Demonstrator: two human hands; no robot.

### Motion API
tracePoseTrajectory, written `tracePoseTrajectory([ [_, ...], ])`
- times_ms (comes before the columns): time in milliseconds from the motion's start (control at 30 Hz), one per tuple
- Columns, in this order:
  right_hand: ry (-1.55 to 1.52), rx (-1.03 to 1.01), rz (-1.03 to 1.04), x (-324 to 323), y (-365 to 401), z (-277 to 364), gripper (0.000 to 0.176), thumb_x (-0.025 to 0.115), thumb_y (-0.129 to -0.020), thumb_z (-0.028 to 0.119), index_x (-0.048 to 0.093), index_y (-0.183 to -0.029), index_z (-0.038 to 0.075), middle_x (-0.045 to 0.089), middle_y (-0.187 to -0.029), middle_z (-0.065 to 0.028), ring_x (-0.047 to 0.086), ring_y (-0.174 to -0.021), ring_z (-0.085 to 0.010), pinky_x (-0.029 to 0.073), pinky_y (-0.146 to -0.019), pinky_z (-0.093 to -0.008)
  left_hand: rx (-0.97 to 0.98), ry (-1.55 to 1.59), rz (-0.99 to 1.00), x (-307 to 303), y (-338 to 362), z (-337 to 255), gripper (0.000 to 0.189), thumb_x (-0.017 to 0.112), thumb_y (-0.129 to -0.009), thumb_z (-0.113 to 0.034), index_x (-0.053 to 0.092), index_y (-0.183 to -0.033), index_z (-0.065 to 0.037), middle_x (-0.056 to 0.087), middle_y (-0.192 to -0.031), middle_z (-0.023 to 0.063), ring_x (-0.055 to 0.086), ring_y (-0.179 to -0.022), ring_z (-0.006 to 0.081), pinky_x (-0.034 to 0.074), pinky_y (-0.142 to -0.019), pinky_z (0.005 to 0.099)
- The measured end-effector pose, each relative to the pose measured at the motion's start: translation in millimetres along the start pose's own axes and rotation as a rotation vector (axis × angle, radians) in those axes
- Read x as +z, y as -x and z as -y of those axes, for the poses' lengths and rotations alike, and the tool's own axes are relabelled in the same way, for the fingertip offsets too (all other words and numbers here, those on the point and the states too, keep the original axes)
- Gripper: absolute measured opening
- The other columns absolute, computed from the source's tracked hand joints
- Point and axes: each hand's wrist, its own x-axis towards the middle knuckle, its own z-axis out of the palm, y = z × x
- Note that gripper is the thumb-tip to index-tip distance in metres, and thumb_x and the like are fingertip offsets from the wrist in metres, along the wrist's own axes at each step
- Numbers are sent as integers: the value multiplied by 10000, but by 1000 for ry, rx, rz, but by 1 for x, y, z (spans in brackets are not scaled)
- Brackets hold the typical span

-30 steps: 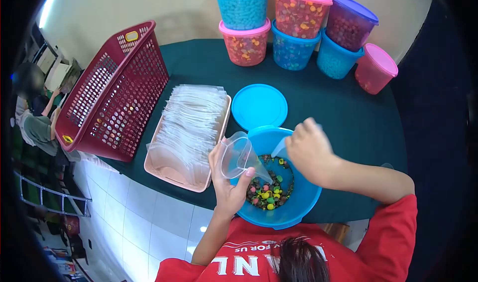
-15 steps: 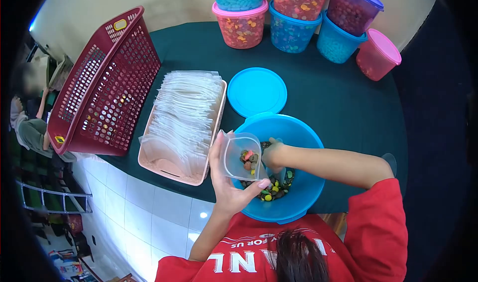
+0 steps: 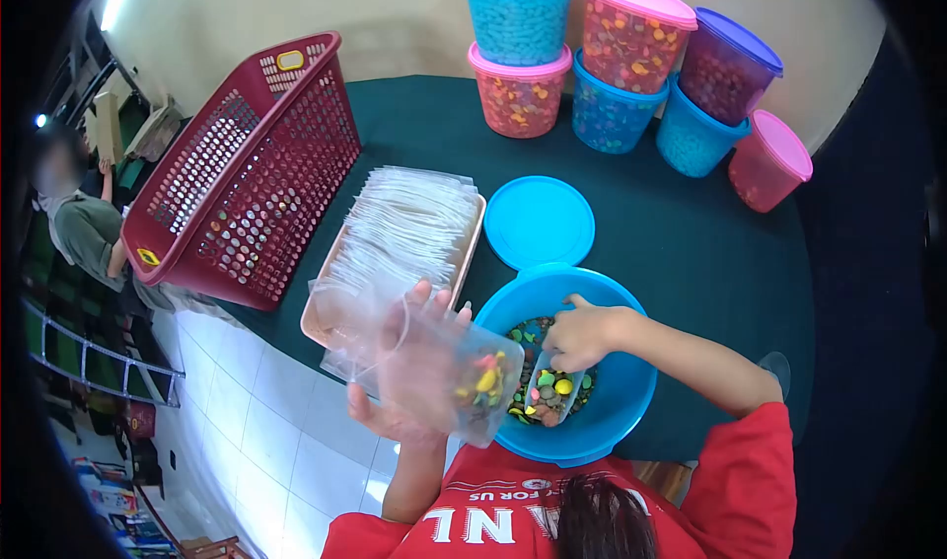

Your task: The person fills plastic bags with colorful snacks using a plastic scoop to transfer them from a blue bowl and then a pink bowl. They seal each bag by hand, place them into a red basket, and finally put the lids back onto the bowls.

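Observation:
My left hand [image 3: 412, 406], partly blurred, holds a clear plastic pouch [image 3: 478, 386] tilted on its side beside the blue bowl. Yellow, pink and brown pebble-like candies lie in the pouch's lower end. Inside the blue bowl [image 3: 631, 362], my right hand [image 3: 582, 337] grips a small clear scoop [image 3: 543, 393] from above. The scoop carries yellow, green and brown candies and rests among loose dark and coloured ones [image 3: 520, 416]. To the left, a peach tray [image 3: 314, 322] is packed with a row of empty clear pouches [image 3: 409, 219].
A round blue lid [image 3: 540, 223] lies behind the bowl. Stacked tubs of candies, including a blue tub [image 3: 518, 21] and a pink-lidded tub [image 3: 636, 41], stand at the back. A tall maroon basket [image 3: 266, 204] is at left. Another person [image 3: 84, 223] is farther left.
The pouch has turned from mouth-up to lying tilted, its candies now at the right end. My right hand has risen slightly, showing the filled scoop. The camera view has shifted.

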Motion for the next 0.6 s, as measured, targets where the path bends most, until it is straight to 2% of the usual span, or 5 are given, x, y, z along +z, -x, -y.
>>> tracePoseTrajectory([
  [200,-125,-150,-298,-15,58,7,309,391,-732,236,592,-832,25,555,-631,-144,545,-702,-278,319,-837,-417,3,421,296,-6,-5,-1,784,337,-769,-607,240,-1280,-20,251,-1310,192,316,-1172,330,225,-983,508],
  [267,-116,-153,-417,-28,78,4,261,401,-717,217,558,-752,11,536,-617,-167,532,-642,-306,400,-698,-404,176,-382,-200,8,1,11,787,424,-752,-584,222,-1284,-41,274,-1291,184,322,-1174,308,243,-994,467],
  [433,-141,-9,-733,-51,126,-7,243,391,-706,180,532,-678,-16,529,-603,-196,531,-588,-342,417,-587,-421,246,-507,-129,9,4,34,844,625,-681,-483,226,-1261,-17,379,-1172,174,406,-1102,263,376,-892,352],
  [533,-89,120,-855,-65,149,6,243,389,-698,168,507,-627,-32,513,-574,-202,517,-567,-342,399,-570,-423,-82,-732,-8,8,7,38,901,776,-569,-268,247,-1255,-20,374,-1118,159,400,-1047,247,384,-849,336],
  [600,-9,196,-903,-72,156,13,255,398,-702,175,515,-591,-22,511,-551,-190,505,-549,-339,382,-581,-406,-14,-988,175,14,3,39,904,788,-549,-266,266,-1244,-16,371,-1112,160,395,-1047,256,382,-843,342],
])
